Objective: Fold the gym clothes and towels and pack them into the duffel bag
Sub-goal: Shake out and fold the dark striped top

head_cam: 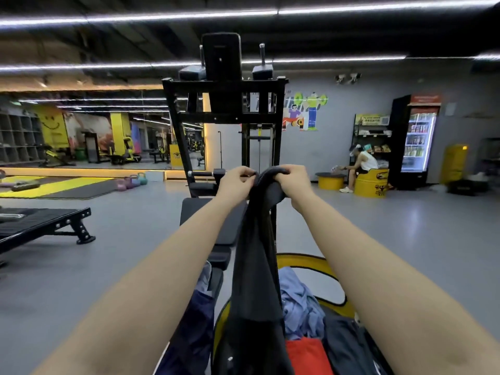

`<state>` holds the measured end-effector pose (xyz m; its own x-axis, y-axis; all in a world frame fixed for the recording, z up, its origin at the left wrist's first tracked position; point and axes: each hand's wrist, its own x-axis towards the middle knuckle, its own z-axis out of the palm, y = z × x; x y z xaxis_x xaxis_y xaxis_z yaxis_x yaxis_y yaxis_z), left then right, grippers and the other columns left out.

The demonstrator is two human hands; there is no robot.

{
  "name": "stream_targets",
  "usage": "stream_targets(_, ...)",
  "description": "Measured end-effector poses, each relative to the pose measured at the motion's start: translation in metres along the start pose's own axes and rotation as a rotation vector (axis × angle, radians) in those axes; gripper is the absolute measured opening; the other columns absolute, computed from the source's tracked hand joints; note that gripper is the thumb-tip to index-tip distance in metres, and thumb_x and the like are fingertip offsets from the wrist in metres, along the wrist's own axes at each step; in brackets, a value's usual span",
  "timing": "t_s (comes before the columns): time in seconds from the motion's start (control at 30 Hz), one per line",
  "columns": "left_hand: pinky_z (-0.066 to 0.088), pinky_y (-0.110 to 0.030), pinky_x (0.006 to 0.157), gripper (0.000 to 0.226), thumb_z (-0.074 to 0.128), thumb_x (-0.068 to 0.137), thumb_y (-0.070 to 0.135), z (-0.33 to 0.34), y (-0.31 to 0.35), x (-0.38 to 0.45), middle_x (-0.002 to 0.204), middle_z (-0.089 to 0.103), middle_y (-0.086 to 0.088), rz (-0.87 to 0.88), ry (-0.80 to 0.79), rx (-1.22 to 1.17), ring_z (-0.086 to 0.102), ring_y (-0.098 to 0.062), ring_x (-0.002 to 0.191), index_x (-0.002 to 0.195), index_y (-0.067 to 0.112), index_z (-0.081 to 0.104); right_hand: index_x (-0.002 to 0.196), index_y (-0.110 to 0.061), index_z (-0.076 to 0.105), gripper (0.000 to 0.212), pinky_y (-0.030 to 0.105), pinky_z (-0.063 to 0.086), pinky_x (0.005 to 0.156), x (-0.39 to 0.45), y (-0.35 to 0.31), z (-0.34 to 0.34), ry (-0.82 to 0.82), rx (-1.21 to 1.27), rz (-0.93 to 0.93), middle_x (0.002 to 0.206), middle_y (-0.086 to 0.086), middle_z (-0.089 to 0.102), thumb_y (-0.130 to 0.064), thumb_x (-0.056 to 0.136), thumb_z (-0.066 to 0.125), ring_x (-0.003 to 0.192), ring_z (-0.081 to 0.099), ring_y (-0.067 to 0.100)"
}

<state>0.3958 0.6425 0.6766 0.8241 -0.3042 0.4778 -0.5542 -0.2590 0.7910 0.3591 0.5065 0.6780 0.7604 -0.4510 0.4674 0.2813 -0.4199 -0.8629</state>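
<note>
I hold a dark grey garment [255, 266] up in front of me by its top edge. My left hand [236, 182] grips that edge on the left, and my right hand [289, 182] grips it right beside, fingers curled over the cloth. The garment hangs straight down over a yellow round container [308, 262] that holds a light blue garment [300, 301], a red one [305, 355] and a dark one [349, 347]. A dark blue piece of clothing [192, 328] lies at the left of the container. No duffel bag is clearly visible.
A black padded bench [213, 220] of a tall gym machine [224, 109] stands straight ahead. Another black bench [40, 226] is at the left. Kettlebells [132, 181] sit on the grey floor. A person [361, 166] sits on a yellow drum beside a drinks fridge [416, 142] at the right.
</note>
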Motion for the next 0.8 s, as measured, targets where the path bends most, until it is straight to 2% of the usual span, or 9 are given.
stream_targets(0.1,0.053,-0.021,0.069,0.034,0.059,0.093,0.022,-0.003,0.017,-0.007,0.121,0.062,-0.007,0.014,-0.143,-0.080,0.060,-0.019,0.102,0.126,0.015,0.054,0.079,-0.025,0.069,0.033,0.039,0.056,0.081,0.002,-0.020,-0.005,0.019,0.020,0.024,0.100,0.009,0.069,0.000,0.087,0.048,0.099,0.061,0.029)
stream_targets(0.23,0.047,-0.032,0.093,0.059,0.074,0.081,0.018,-0.007,0.038,-0.011,0.117,0.057,0.001,0.103,-0.171,0.058,0.053,-0.016,0.109,0.133,0.013,0.047,0.092,-0.018,0.069,0.020,0.042,0.052,0.093,0.001,-0.047,-0.014,0.028,0.073,0.009,0.101,0.006,0.065,-0.004,0.091,0.054,0.101,0.058,0.025)
stream_targets(0.3,0.049,-0.032,0.089,0.047,0.074,0.079,0.012,-0.007,0.047,-0.009,0.104,0.058,0.001,0.122,-0.079,0.091,0.056,-0.017,0.101,0.122,0.011,0.054,0.092,-0.018,0.068,0.019,0.041,0.053,0.092,0.001,-0.057,-0.018,0.016,0.099,-0.028,0.101,0.007,0.066,-0.004,0.091,0.055,0.103,0.060,0.026)
stream_targets(0.37,0.052,-0.031,0.076,0.025,0.070,0.081,0.009,-0.009,0.057,-0.008,0.087,0.060,-0.001,0.151,0.013,0.056,0.060,-0.021,0.089,0.105,0.009,0.061,0.090,-0.018,0.067,0.020,0.039,0.055,0.088,-0.002,-0.063,-0.023,-0.033,0.153,-0.072,0.098,0.007,0.067,-0.002,0.091,0.055,0.102,0.063,0.027)
stream_targets(0.43,0.047,-0.018,0.064,0.018,0.066,0.085,0.008,-0.013,0.066,-0.008,0.082,0.058,0.001,0.179,0.099,0.057,0.057,-0.017,0.083,0.102,0.010,0.063,0.095,-0.018,0.066,0.018,0.033,0.055,0.086,-0.008,-0.063,-0.031,-0.105,0.200,-0.142,0.097,0.005,0.066,-0.003,0.092,0.056,0.101,0.063,0.024)
stream_targets(0.5,0.046,-0.014,0.064,0.019,0.063,0.087,0.006,-0.017,0.075,-0.008,0.081,0.055,0.005,0.188,0.159,0.036,0.055,-0.014,0.083,0.106,0.009,0.064,0.106,-0.019,0.063,0.017,0.033,0.053,0.088,-0.014,-0.053,-0.040,-0.186,0.213,-0.174,0.103,0.003,0.066,-0.011,0.091,0.062,0.103,0.062,0.023)
stream_targets(0.67,0.055,-0.045,0.085,0.021,0.061,0.086,-0.001,-0.025,0.092,-0.006,0.087,0.061,-0.001,0.125,0.177,-0.186,0.063,-0.027,0.097,0.084,0.020,0.060,0.129,-0.029,0.047,0.056,0.038,0.050,0.095,-0.036,-0.002,-0.046,-0.545,-0.018,0.043,0.122,-0.006,0.057,-0.030,0.080,0.075,0.112,0.057,0.016)
stream_targets(0.73,0.056,-0.046,0.083,0.023,0.060,0.087,-0.003,-0.029,0.096,-0.004,0.090,0.060,-0.003,0.094,0.223,-0.291,0.063,-0.029,0.098,0.083,0.019,0.059,0.126,-0.024,0.051,0.052,0.035,0.052,0.092,-0.050,0.018,-0.042,-0.665,-0.113,0.122,0.119,-0.003,0.059,-0.023,0.080,0.075,0.110,0.059,0.016)
stream_targets(0.8,0.057,-0.046,0.081,0.021,0.061,0.085,-0.002,-0.035,0.096,0.000,0.096,0.062,-0.006,0.075,0.287,-0.321,0.063,-0.028,0.098,0.087,0.019,0.060,0.118,-0.013,0.059,0.036,0.038,0.054,0.091,-0.059,0.036,-0.038,-0.645,-0.196,0.172,0.114,0.004,0.064,-0.014,0.084,0.072,0.103,0.062,0.019)
